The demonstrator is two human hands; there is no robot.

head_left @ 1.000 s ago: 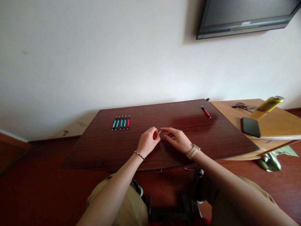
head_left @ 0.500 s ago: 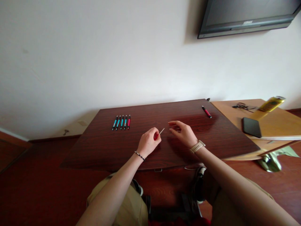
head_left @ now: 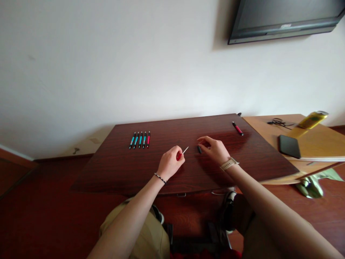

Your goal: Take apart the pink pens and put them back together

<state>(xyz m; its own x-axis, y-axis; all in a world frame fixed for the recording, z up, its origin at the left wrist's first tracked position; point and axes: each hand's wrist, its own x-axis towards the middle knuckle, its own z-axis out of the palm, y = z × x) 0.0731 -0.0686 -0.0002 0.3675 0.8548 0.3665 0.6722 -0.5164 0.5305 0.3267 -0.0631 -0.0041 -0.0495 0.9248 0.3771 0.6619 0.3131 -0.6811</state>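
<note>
My left hand (head_left: 171, 161) is closed in a pinch around a red pen barrel (head_left: 178, 156), which the fingers mostly cover. From it a thin white refill (head_left: 185, 149) sticks out toward the upper right. A short black pen part (head_left: 199, 149), perhaps the grip section, is at the thumb and fingertips of my right hand (head_left: 214, 150), whose fingers curl in a loose pinch. Both hands are over the dark wooden table (head_left: 172, 180), a small gap apart. To the left lies a row of turquoise pens (head_left: 139, 140) with one pink-red pen (head_left: 148, 140) at its right end.
Another red-and-black pen (head_left: 237, 128) lies at the back right. On the adjoining light wood cabinet are a phone (head_left: 289, 146), a black cable (head_left: 279, 123) and a yellow can (head_left: 313, 119). A television (head_left: 285, 21) hangs on the wall above.
My right hand has shifted slightly right, away from the refill tip, and the black pen part now shows at its fingertips. My left hand has stayed nearly still.
</note>
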